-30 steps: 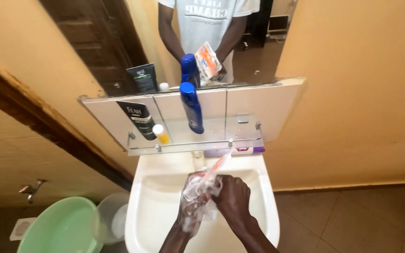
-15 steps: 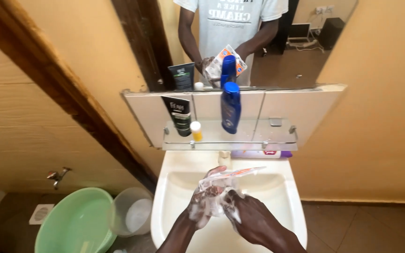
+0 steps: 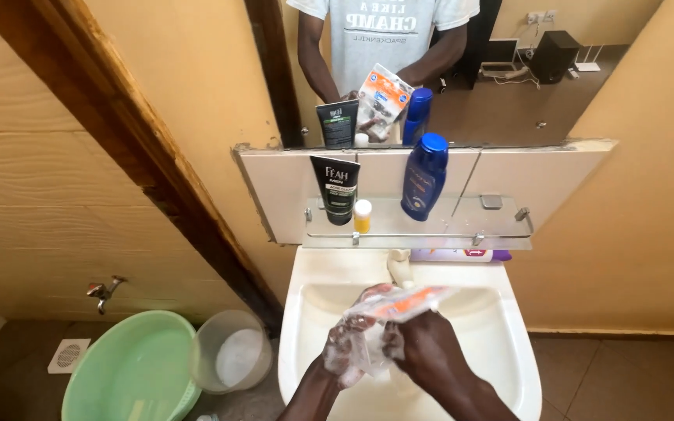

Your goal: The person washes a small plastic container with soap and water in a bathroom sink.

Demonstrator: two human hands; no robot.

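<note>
1. Over the white washbasin (image 3: pixel 501 327), the person is working a clear plastic packet (image 3: pixel 388 312) with an orange end between both hands, and suds are showing on the fingers.
2. The left hand (image 3: pixel 345 351) is closing around the packet's lower part; the right hand (image 3: pixel 423 351) is gripping its other side, fingers curled in.
3. Judging by the lather, the washing is well under way, but no water is running from the tap (image 3: pixel 399 267) and foam is remaining, so rinsing seems left to do.
4. Compared with half a second ago, the packet is lying lower and flatter over the bowl, and the view is sitting further left, so the blue bottle (image 3: pixel 424 177) and black tube (image 3: pixel 335 189) on the glass shelf (image 3: pixel 501 234) are appearing more to the right.
</note>
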